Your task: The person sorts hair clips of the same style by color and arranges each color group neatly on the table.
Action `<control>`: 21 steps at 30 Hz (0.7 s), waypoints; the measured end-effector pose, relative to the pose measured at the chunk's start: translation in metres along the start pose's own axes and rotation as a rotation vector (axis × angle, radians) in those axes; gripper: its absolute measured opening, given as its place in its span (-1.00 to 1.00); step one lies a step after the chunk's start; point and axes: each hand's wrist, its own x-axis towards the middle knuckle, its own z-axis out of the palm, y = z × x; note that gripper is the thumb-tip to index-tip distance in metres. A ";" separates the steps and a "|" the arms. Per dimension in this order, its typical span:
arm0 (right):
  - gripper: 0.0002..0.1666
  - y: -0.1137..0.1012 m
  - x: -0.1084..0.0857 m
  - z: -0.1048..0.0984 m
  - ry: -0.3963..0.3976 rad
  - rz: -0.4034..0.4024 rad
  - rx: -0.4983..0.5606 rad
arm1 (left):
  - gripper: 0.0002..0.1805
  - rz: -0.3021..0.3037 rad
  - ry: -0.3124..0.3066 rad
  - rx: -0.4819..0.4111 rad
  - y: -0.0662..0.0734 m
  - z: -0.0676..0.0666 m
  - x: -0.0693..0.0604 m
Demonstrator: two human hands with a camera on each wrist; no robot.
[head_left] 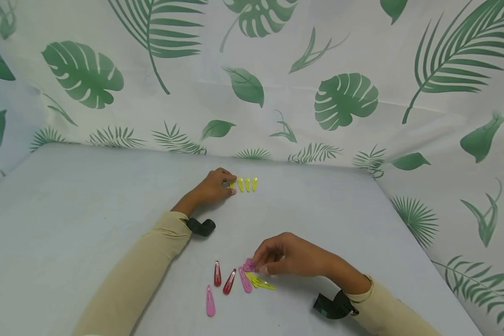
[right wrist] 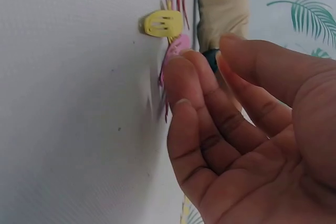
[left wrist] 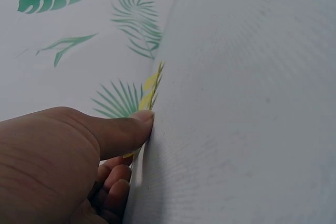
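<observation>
At the far middle of the table, my left hand holds a yellow snap hair clip by its two ends, between thumb and fingers. Three more yellow clips stand in a row just right of it. The left wrist view shows my left thumb against the yellow clips, seen edge-on. Nearer, my right hand hovers at a small pile of clips, fingers loosely bent and thumb apart, holding nothing. Pink clips lie by its fingertips, touching or just apart, with yellow clips beside them.
Left of the pile lie two red hair clips and a single pink clip. A pale cloth covers the table. Behind it and at the sides hangs a white leaf-print sheet.
</observation>
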 end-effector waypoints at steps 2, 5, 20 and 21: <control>-0.77 0.001 0.000 0.001 -0.017 -0.003 -0.004 | -0.46 0.003 0.000 0.006 0.000 0.000 -0.001; -0.76 0.003 0.001 0.004 -0.030 -0.018 -0.008 | -0.46 0.011 -0.001 0.013 -0.001 0.000 -0.001; -0.74 -0.004 0.002 0.022 -0.030 -0.060 -0.229 | -0.47 0.003 0.007 -0.016 -0.001 0.001 0.000; -0.74 -0.004 0.002 0.023 -0.031 -0.068 -0.248 | -0.47 0.005 0.008 -0.015 -0.001 0.001 -0.001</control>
